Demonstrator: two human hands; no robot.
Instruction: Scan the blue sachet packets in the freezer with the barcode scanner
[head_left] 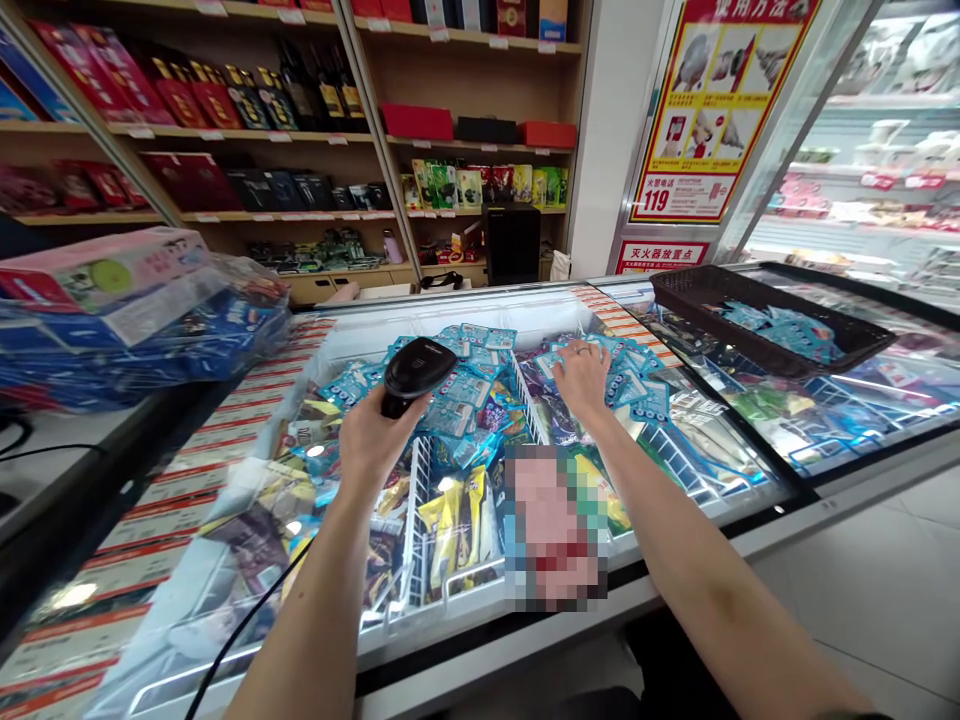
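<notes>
My left hand (367, 430) is wrapped round a black barcode scanner (420, 368), its head above the freezer's glass top. Beneath and behind the scanner lie many small blue printed packets (457, 400), spread over the glass. My right hand (583, 378), with a ring on one finger, rests with its fingers a little apart on another spread of blue packets (637, 390). Its fingertips touch the packets and seem not to grip one. Through the glass, wire dividers (529, 400) and yellow wrapped ice creams (454, 520) show. A blurred, pixelated patch hides part of the near edge.
A dark basket (847, 345) with more blue packets stands on the freezer at right. Plastic-wrapped boxes (112, 310) are piled at left. The scanner's cable (247, 620) runs past my left forearm. Stocked shelves (247, 135) stand behind, with a red and yellow poster (720, 110).
</notes>
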